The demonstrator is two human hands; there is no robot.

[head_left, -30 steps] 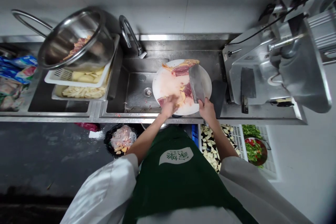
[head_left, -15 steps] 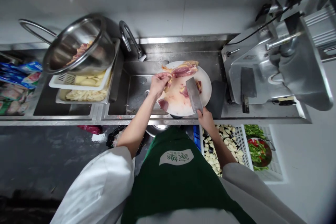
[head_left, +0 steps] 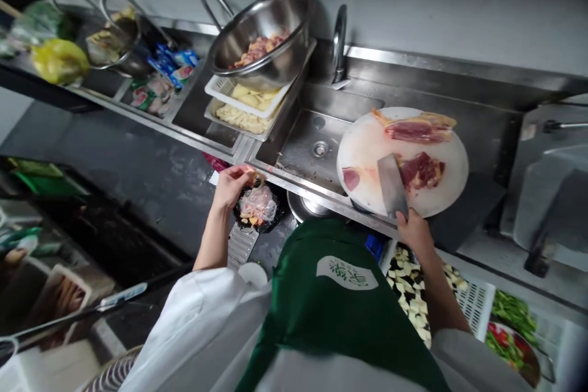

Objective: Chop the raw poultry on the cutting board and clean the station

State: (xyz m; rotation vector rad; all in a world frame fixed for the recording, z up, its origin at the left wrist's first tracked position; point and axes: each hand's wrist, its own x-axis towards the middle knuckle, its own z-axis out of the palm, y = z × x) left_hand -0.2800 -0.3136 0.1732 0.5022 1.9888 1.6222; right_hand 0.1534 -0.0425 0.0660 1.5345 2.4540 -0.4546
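My right hand (head_left: pixel 414 229) grips the handle of a cleaver (head_left: pixel 392 184), whose broad blade rests over a round white cutting board (head_left: pixel 367 135). Beside the blade lies a chunk of dark red meat (head_left: pixel 422 170). Farther back on the board is a longer piece of meat with yellow skin (head_left: pixel 420 128), and a small slice (head_left: pixel 351 179) lies near the left edge. My left hand (head_left: pixel 233 185) is pinched closed on a small yellowish scrap (head_left: pixel 259 179), probably skin or fat. It hangs above a black-lined bin (head_left: pixel 257 205) with scraps and clear plastic inside.
Left of the board is a steel sink (head_left: pixel 305 162) with a faucet (head_left: pixel 339 43). A steel bowl of cut meat (head_left: pixel 261 43) sits tilted on stacked trays (head_left: pixel 275 111). Low on the right stand diced eggplant (head_left: pixel 408 288) and a bowl of green and red vegetables (head_left: pixel 509 343).
My left hand has moved from the board, left and toward me, carrying the scrap over the bin. The cleaver stays in my right hand at the board. My view has turned left.
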